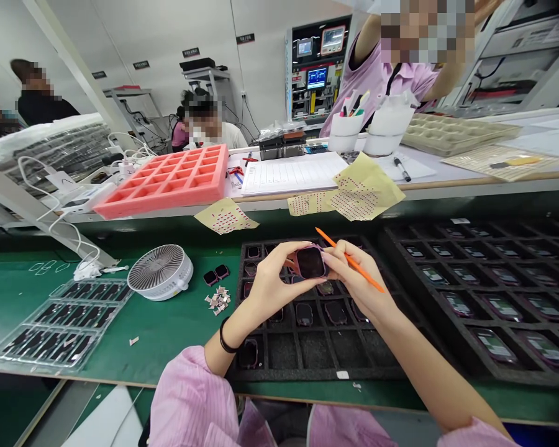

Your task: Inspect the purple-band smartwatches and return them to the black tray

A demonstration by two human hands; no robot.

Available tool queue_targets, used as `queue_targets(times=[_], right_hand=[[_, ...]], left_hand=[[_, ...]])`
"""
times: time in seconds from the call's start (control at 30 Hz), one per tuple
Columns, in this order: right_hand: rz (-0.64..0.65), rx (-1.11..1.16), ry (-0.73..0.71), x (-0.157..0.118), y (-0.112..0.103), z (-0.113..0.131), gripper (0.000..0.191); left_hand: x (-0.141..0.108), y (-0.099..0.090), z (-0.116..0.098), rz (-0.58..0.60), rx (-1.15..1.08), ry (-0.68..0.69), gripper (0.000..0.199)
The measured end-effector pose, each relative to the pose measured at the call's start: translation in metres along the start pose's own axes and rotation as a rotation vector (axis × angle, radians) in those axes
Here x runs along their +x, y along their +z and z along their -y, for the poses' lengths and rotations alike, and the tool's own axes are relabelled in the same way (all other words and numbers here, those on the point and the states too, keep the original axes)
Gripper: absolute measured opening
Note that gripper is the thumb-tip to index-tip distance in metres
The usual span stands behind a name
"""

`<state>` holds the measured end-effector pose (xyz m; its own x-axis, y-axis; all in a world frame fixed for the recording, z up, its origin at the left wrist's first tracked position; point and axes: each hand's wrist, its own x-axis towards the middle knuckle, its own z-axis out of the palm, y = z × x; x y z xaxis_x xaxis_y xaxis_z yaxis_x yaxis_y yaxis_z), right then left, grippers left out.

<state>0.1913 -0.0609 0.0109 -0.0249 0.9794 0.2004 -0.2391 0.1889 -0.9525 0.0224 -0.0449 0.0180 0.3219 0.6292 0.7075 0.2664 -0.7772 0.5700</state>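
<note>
From my remote view, the green worktop (168, 335) carries a black compartmented tray (307, 374), with the hands held above its far half. The left hand (272, 279) grips a square pink-framed smartwatch body (310, 262) between fingers and thumb, its dark face tilted up toward me and its long axis running roughly away from me. The right hand (356, 282) closes around an orange pointed stick (353, 261), its fingertips (326, 256) touching the watch body's right edge.
</note>
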Motion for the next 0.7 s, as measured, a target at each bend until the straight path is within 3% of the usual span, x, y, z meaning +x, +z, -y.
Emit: queue_targets(times=[0.17,0.3,0.37,0.43,0.57,0.7], right_hand=[[-0.043,-0.058,-0.053,-0.004,0.003,0.004,0.048],[-0.036,-0.15,-0.123,-0.009,0.005,0.006,0.047],[-0.034,-0.236,-0.163,-0.017,0.002,0.0,0.046],[-0.008,-0.355,-0.187,-0.029,-0.002,-0.016,0.046],[0.058,-0.589,-0.145,-0.069,-0.008,-0.071,0.042],[0.038,-0.782,-0.102,-0.106,0.0,-0.112,0.036]], left_hand=[[-0.001,-0.017,0.002,-0.31,0.005,-0.02,0.055],[-0.01,-0.035,0.0,-0.359,0.06,-0.073,0.056],[-0.025,-0.04,-0.001,-0.261,0.094,-0.123,0.054],[-0.048,-0.041,0.001,-0.072,0.129,-0.183,0.047],[-0.107,-0.033,0.008,0.311,0.206,-0.3,0.039],[-0.153,-0.022,0.017,0.473,0.336,-0.325,0.042]])
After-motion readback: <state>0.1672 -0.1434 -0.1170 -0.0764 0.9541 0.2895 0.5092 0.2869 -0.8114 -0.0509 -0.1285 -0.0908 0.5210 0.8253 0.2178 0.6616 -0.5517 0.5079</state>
